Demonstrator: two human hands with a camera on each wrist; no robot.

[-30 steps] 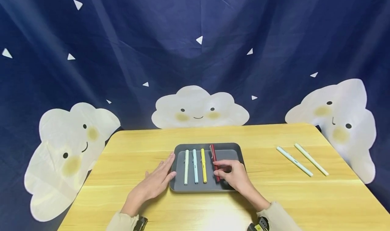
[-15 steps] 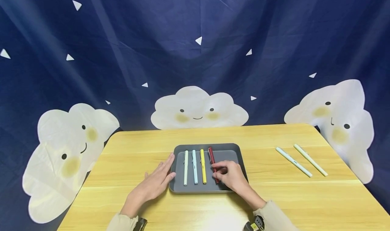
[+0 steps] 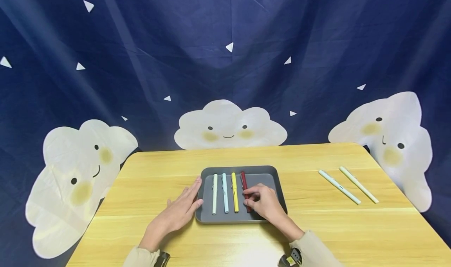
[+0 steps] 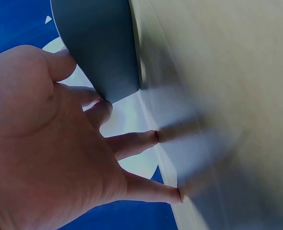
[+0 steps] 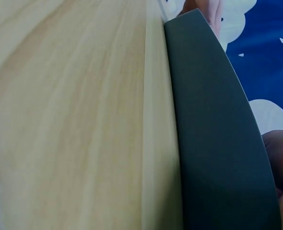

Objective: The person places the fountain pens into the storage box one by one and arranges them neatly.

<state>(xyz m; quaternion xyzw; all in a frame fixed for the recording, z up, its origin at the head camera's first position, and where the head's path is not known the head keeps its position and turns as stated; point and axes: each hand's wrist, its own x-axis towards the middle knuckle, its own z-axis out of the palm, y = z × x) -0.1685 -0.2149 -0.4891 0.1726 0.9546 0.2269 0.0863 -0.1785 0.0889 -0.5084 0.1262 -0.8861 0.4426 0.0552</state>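
Observation:
In the head view, my right hand [image 3: 267, 204] pinches a dark red pen [image 3: 244, 180] between thumb and fingers, inside a dark grey tray [image 3: 266, 179]. Left of that pen, a yellow pen [image 3: 235, 192], a light blue pen [image 3: 225, 192] and a pale green pen [image 3: 215, 194] lie side by side, clips toward the far end. My left hand [image 3: 177, 214] lies with fingers extended along the tray's left edge. The left wrist view shows its thumb and fingers at the tray wall [image 4: 98, 48], two fingertips on the table. In the right wrist view, the wall hides most of my right hand [image 5: 281, 158].
A second light blue pen [image 3: 340, 186] and another pale green pen [image 3: 359, 184] lie slanted on the wooden table [image 3: 158, 169], right of the tray. Behind the table hangs a dark blue curtain [image 3: 197, 75] with cloud prints.
My right hand has shifted slightly left and toward me, bringing the red pen nearer the yellow one and lower in the tray. The left hand stays in place against the tray.

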